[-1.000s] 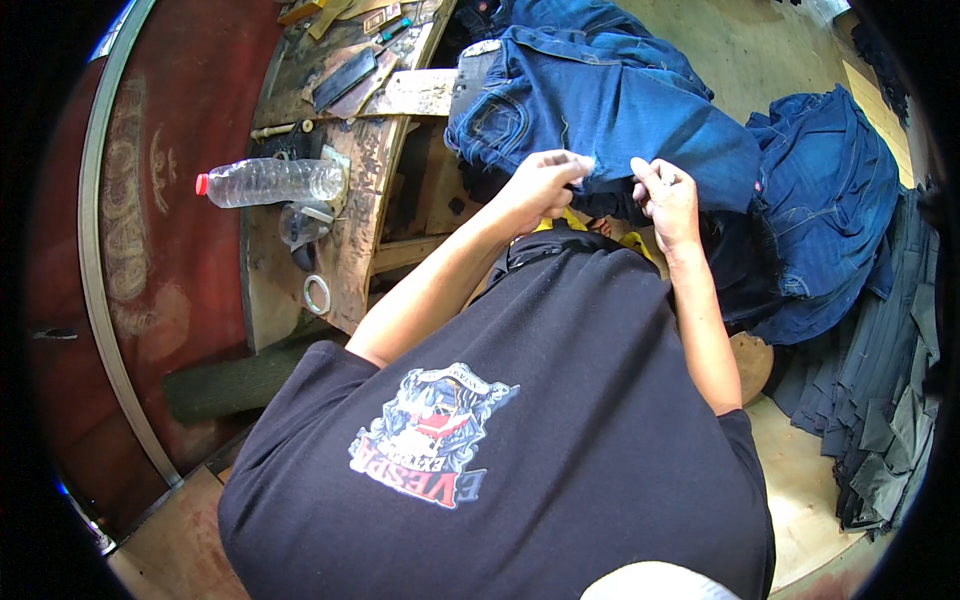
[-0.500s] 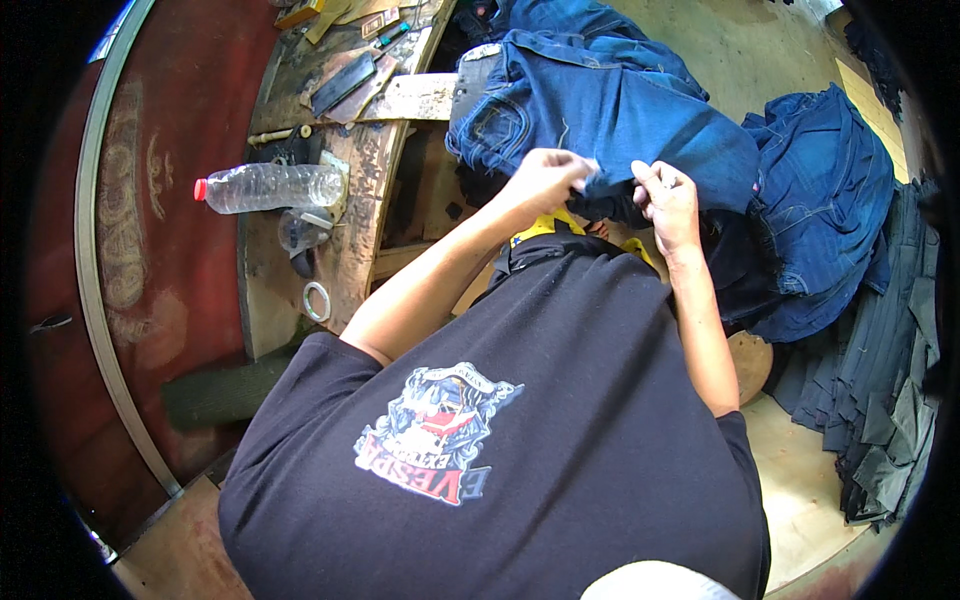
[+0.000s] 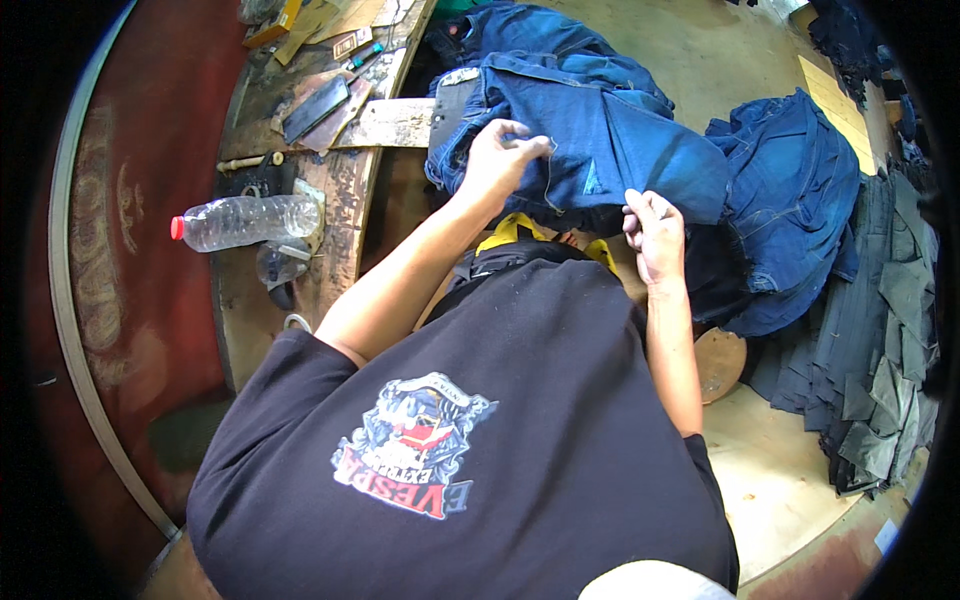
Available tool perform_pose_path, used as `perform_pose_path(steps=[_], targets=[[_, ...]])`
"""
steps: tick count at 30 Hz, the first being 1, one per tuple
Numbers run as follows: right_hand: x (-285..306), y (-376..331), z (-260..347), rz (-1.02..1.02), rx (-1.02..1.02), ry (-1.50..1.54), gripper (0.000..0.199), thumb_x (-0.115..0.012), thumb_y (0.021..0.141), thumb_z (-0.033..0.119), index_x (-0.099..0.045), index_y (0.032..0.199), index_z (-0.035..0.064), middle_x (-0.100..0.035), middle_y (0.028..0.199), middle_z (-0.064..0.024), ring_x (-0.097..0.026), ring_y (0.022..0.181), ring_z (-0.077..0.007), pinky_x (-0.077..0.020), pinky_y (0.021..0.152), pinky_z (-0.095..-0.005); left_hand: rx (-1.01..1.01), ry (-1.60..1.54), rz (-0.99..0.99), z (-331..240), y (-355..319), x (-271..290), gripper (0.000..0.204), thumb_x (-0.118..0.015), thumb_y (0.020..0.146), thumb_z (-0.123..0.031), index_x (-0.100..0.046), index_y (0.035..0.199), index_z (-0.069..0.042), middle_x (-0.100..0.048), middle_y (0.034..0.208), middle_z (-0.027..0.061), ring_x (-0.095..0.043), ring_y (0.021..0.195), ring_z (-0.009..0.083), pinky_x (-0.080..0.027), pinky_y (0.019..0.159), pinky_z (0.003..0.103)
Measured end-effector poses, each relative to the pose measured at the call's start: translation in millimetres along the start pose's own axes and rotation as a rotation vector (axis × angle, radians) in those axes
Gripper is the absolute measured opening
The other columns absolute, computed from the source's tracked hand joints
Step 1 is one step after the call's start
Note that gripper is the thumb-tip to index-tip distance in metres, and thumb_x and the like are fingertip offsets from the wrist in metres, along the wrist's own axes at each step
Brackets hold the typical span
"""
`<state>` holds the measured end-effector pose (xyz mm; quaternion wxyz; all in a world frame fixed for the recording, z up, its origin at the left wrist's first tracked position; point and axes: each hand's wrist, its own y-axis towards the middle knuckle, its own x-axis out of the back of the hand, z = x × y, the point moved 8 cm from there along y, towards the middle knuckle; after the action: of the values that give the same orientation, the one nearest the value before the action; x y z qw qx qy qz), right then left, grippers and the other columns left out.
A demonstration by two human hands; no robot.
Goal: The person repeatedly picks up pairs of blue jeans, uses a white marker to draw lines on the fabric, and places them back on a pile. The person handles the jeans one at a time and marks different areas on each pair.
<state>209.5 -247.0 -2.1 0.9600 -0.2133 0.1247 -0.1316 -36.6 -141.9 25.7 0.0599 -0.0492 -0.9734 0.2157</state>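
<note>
Jeans [image 3: 600, 140] lie straight ahead of the person, draped partly over the worktop [image 3: 345, 200] edge on their left side. Left hand [image 3: 497, 160] sits on the jeans, right hand [image 3: 655, 235] at their near edge, further right. On the worktop to the left, a plastic bottle [image 3: 245, 220] lies on its side; behind it, tools [image 3: 315, 108] and scraps. Right of the jeans, a second heap of denim [image 3: 790, 210] on the floor [image 3: 770, 480], and at far right a stack of folded cloth [image 3: 885, 330].

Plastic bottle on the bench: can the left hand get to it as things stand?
Probably yes. The plastic bottle lies uncovered on the wooden bench, left of the left hand, which pinches the blue jeans and must release first.
</note>
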Motion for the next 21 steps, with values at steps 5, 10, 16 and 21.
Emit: perform_pose_path(steps=[5,10,16,21], targets=[[-2,-4,3,-0.071,0.031,0.008,0.030,-0.080,0.104,0.020,-0.067,0.079,0.0107,-0.059,0.066,0.0028,-0.045,0.049,-0.0037,-0.0337,0.046,-0.0210,0.042,-0.121,0.271,21,-2,-32,0.053,-0.092,0.083,-0.008,-0.065,0.125,0.004,-0.079,0.094,0.0099,-0.075,0.087,0.0188,-0.059,0.087,0.032],[-4,-11,-13,-0.130,-0.014,0.053,0.029,-0.079,0.104,0.020,-0.068,0.079,0.0091,-0.062,0.066,0.0020,-0.048,0.052,-0.0036,-0.0327,0.048,-0.0217,0.063,-0.240,-0.100,34,18,22,0.047,-0.092,0.083,-0.010,-0.066,0.121,-0.001,-0.074,0.084,0.0027,-0.062,0.066,0.0091,-0.049,0.056,0.026],[-5,-14,-16,-0.121,-0.003,0.099,0.028,-0.078,0.105,0.020,-0.069,0.081,0.0088,-0.063,0.067,0.0019,-0.049,0.051,-0.0040,-0.0348,0.048,-0.0211,0.178,-0.149,0.413,42,-11,-49,0.062,-0.091,0.087,-0.012,-0.057,0.137,-0.004,-0.082,0.100,0.0079,-0.055,0.063,0.0072,-0.040,0.053,0.024],[-11,-10,-16,-0.024,-0.044,0.014,0.028,-0.079,0.105,0.023,-0.067,0.083,0.0112,-0.062,0.067,0.0018,-0.050,0.050,-0.0043,-0.0347,0.046,-0.0197,0.111,-0.241,0.066,45,3,-7,0.059,-0.090,0.086,-0.005,-0.055,0.133,0.001,-0.083,0.096,0.0108,-0.072,0.077,0.0130,-0.055,0.070,0.027]])
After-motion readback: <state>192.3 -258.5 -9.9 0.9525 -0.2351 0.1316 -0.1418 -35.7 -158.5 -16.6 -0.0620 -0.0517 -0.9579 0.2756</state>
